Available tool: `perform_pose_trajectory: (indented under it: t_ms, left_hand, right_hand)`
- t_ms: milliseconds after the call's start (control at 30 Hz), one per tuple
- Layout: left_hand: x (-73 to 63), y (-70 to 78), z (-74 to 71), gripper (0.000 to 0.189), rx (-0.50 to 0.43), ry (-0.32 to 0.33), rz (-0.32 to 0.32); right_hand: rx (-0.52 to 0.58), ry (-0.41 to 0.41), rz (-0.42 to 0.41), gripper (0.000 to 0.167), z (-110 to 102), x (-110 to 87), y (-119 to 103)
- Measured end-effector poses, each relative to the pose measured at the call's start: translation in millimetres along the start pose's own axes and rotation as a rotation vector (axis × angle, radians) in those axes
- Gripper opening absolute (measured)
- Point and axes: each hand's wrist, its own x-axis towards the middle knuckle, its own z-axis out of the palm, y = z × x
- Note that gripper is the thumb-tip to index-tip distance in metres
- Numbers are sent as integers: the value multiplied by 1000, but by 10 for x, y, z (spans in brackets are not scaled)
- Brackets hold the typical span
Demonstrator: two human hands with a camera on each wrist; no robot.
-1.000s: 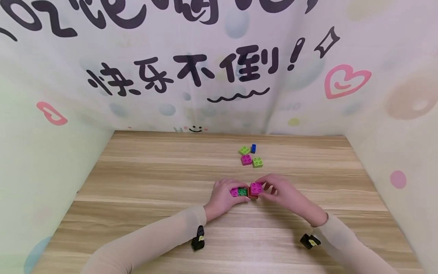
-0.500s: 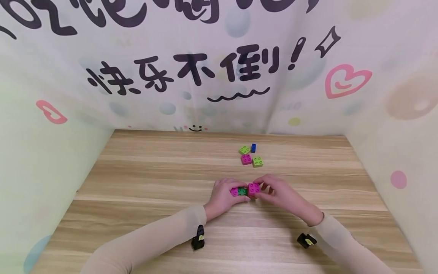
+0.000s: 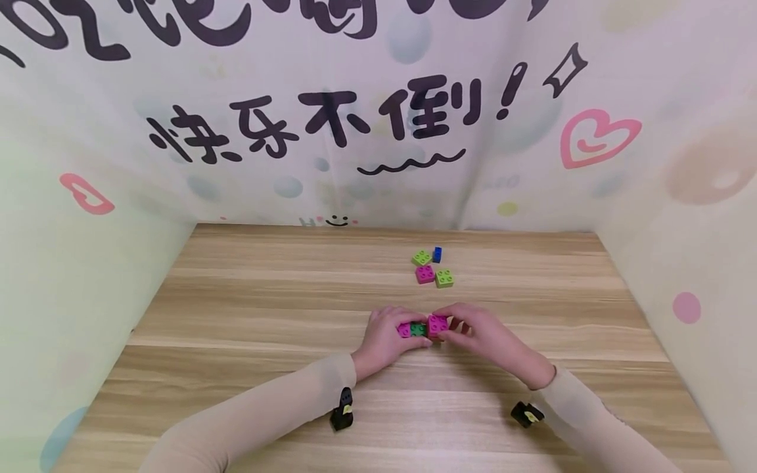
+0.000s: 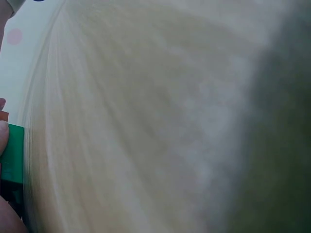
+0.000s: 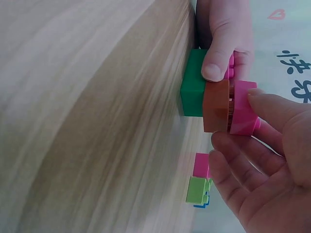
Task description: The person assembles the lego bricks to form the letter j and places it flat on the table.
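My left hand (image 3: 387, 338) grips a small built stack of toy building bricks on the table. It includes a green brick (image 5: 193, 85), an orange-brown brick (image 5: 215, 109) joined to it, and a pink brick (image 3: 405, 330) partly under the fingers. Between thumb and fingers my right hand (image 3: 489, 338) pinches another pink brick (image 5: 244, 109). That brick sits over the orange-brown one, and a narrow gap with studs shows between them in the right wrist view. In the left wrist view only the edge of the green brick (image 4: 13, 155) and some fingertips appear.
Behind the hands lie loose bricks: two lime green bricks (image 3: 445, 278), a magenta brick (image 3: 424, 274) and a small blue brick (image 3: 437, 254). The wooden table (image 3: 266, 282) meets a printed white curtain (image 3: 260, 197) at its back edge.
My right hand has shifted slightly left with the pink brick, which now covers the orange-brown brick in the head view. The left hand has stayed in place.
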Motion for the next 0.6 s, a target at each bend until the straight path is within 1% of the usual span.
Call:
perform_pose_trajectory:
  t_ms: [300, 467, 600]
  left_hand:
    - [6, -14, 7, 47, 3, 3, 4]
    - [12, -14, 9, 47, 6, 9, 8]
    - [12, 0, 18, 47, 6, 7, 2]
  right_hand:
    - [-9, 0, -13, 28, 8, 24, 13]
    - [-52, -13, -23, 28, -7, 37, 8]
    - [-98, -22, -49, 28, -16, 41, 2]
